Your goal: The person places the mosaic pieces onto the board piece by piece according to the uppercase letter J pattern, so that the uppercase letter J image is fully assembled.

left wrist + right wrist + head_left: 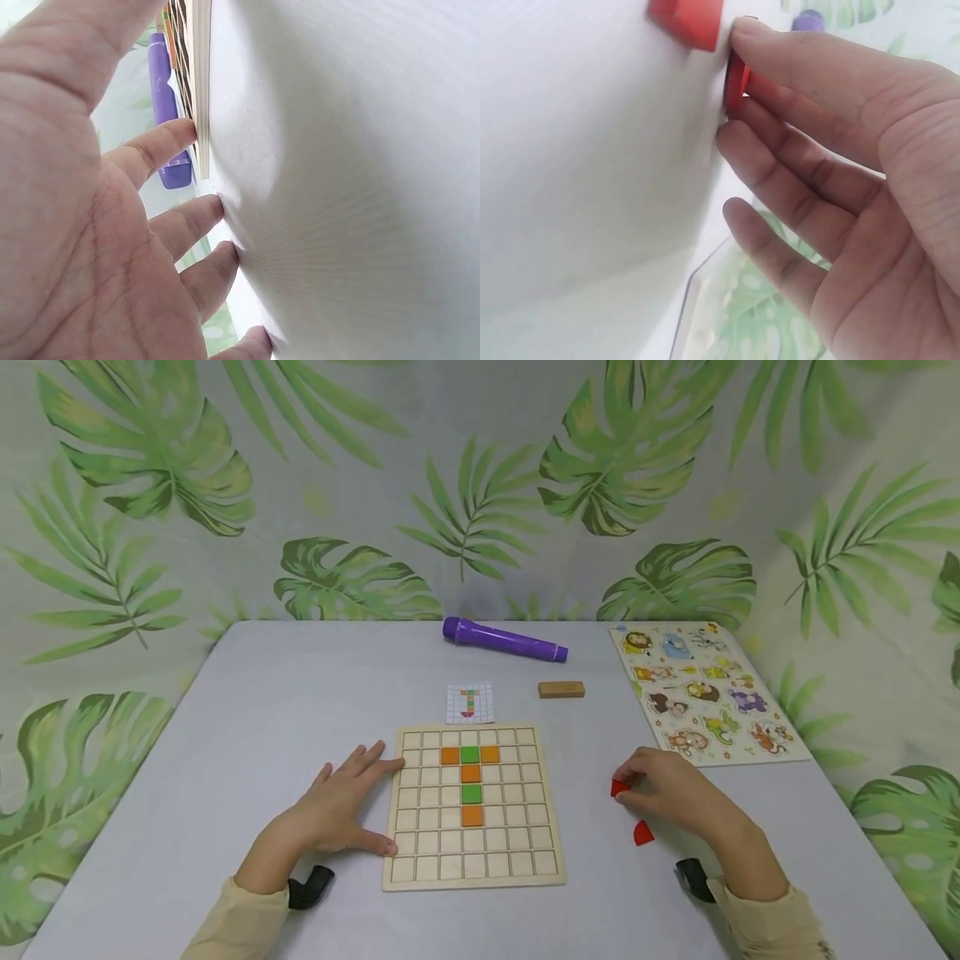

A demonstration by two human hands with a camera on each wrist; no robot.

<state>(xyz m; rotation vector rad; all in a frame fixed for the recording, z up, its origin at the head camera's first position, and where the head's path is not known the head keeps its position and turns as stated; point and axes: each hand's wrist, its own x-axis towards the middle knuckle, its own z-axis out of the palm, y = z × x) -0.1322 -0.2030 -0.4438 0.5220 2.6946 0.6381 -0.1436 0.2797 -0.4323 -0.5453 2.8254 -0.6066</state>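
A wooden grid board (438,867) lies in the middle of the table, with several orange and green square tiles (471,793) set in a T shape. My left hand (333,810) is spread at its left edge, thumb and index finger touching the side; the other fingertips rest on the table in the left wrist view. Right of the board, my right hand (667,789) pinches a red tile (737,81) between thumb and fingers, close over the table. A second red piece (642,833), with one rounded side, lies just below that hand.
Behind the board lies a pattern card (470,702) with a coloured figure on a grid. Farther back are a wooden block (561,690) and a purple microphone-shaped stick (506,640). An animal puzzle board (705,693) occupies the back right, near my right hand.
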